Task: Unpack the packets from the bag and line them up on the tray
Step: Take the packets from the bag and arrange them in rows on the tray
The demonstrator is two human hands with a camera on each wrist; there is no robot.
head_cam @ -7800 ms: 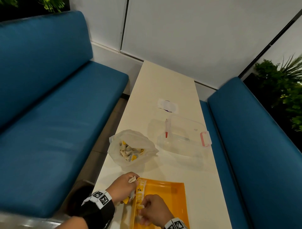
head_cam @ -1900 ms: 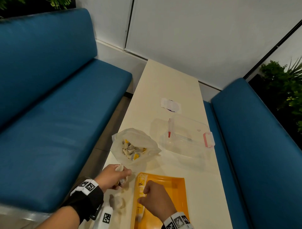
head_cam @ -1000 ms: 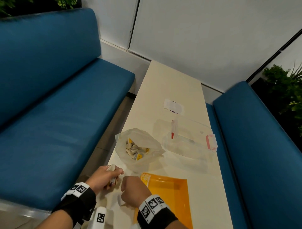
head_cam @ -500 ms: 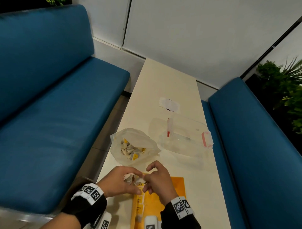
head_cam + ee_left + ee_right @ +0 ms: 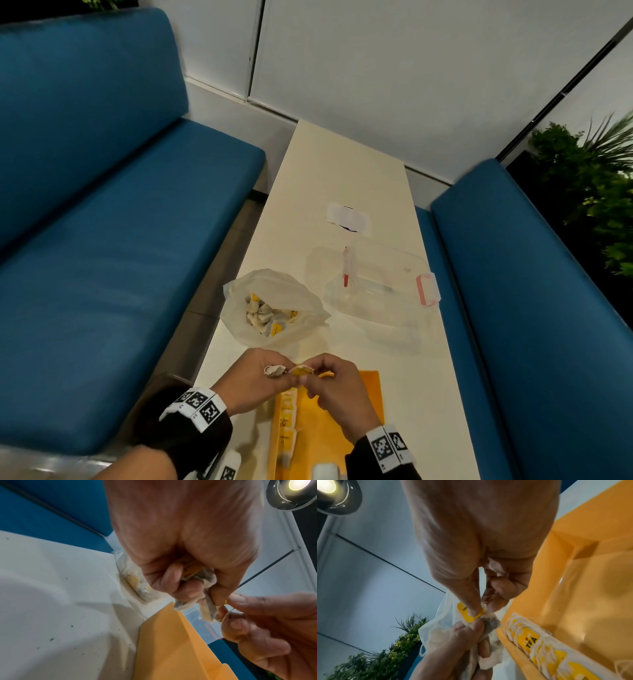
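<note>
A translucent plastic bag (image 5: 274, 308) with several tea packets stands open on the cream table (image 5: 342, 164). Just before it, above the far left corner of the orange tray (image 5: 329, 431), my two hands meet. My left hand (image 5: 253, 377) grips a small bunch of tea packets (image 5: 193, 601). My right hand (image 5: 329, 383) pinches the yellow tag (image 5: 469, 614) of one packet (image 5: 301, 370) in that bunch between thumb and forefinger. A row of packets (image 5: 539, 646) lies overlapped along the tray's left side (image 5: 287, 425).
A clear plastic box (image 5: 383, 281) with pink latches sits on the table behind the tray, to the right of the bag. A white paper patch (image 5: 348, 217) lies further back. Blue benches (image 5: 102, 274) flank the narrow table. A plant (image 5: 589, 192) stands at far right.
My right hand left the tray, crossed to my left hand and now pinches a packet from its bunch. Both hands have risen slightly over the tray's far corner.
</note>
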